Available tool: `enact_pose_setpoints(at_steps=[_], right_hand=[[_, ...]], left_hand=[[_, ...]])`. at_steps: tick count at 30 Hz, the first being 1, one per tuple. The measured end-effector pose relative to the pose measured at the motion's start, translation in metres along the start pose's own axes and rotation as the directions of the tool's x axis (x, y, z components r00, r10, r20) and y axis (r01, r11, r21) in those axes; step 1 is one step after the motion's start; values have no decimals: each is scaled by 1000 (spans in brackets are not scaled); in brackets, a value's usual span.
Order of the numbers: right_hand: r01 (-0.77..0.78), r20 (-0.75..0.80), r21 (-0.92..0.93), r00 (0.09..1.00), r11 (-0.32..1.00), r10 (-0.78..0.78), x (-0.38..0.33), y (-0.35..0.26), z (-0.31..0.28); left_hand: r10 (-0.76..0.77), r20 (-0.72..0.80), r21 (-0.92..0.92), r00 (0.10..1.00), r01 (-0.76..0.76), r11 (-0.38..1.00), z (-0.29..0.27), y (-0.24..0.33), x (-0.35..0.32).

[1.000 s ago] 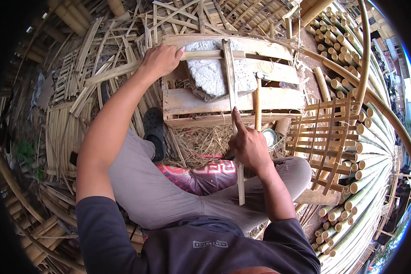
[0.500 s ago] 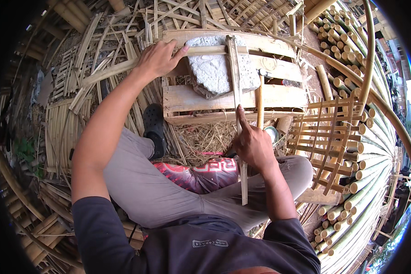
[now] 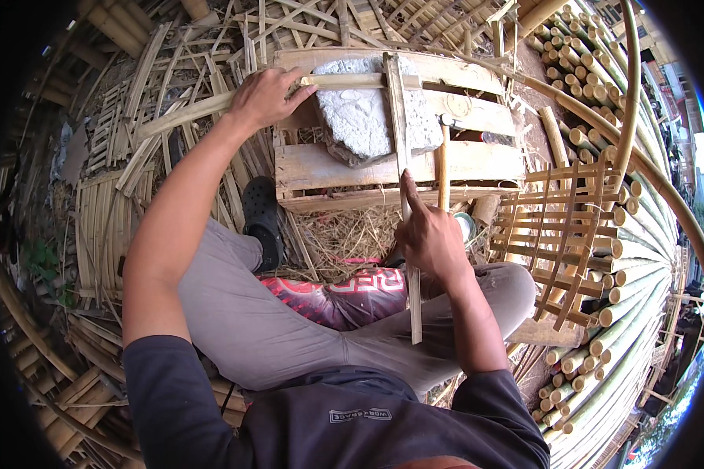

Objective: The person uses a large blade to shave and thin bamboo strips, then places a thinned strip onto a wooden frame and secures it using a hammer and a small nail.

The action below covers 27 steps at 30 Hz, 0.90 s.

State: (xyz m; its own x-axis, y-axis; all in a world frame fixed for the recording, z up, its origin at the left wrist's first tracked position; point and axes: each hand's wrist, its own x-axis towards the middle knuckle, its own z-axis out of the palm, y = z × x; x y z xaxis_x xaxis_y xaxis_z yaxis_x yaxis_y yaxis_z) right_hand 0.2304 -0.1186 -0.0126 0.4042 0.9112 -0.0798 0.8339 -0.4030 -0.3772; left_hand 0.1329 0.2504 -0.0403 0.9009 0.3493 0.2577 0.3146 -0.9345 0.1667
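Bamboo slats cross on the stone slab (image 3: pixel 364 117), 12 o'clock: left hand (image 3: pixel 266 98) clamps the horizontal slat (image 3: pixel 211 105) flat; right hand (image 3: pixel 430 238) grips the upright slat (image 3: pixel 405 195), forefinger steadying it w/ hammer (image 3: pixel 441 168) alongside.

Hammer (image 3: pixel 441 168) handle base hidden behind right hand (image 3: pixel 430 238); grip unclear.

A wooden crate (image 3: pixel 477 160) sits far of the seated person's knees, with a flat stone (image 3: pixel 360 117) on top of it. One bamboo slat (image 3: pixel 211 105) lies crosswise over the crate's far edge, under the left hand (image 3: pixel 266 98); a second slat (image 3: pixel 403 180) runs near to far across the stone, under the right hand (image 3: pixel 430 238). A hammer (image 3: pixel 442 160) lies just right of it. A lattice frame (image 3: pixel 567 230) stands right of the crate, bamboo poles (image 3: pixel 626 234) beyond it. A shoe (image 3: pixel 262 223) lies left of the crate's near side.
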Motion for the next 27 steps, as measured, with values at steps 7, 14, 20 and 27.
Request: enact_pose_setpoints(at_steps=[7,14,20,27], right_hand=[[4,-1,-8,1000,1000,-4,2,6,2],[6,-20,14,1000,1000,-6,5,4,4],[-5,-16,36,1000,999,5,9,3,-2],[2,-30,40,1000,999,0,9,4,1]], left_hand=[[53,-75,-15,996,-54,998,6,0,3],[-20,-8,-22,1000,20,1000,-4,6,1],[-31,17,-52,999,32,998,-5,7,3],[-38,14,-43,999,38,998,-1,3,4]])
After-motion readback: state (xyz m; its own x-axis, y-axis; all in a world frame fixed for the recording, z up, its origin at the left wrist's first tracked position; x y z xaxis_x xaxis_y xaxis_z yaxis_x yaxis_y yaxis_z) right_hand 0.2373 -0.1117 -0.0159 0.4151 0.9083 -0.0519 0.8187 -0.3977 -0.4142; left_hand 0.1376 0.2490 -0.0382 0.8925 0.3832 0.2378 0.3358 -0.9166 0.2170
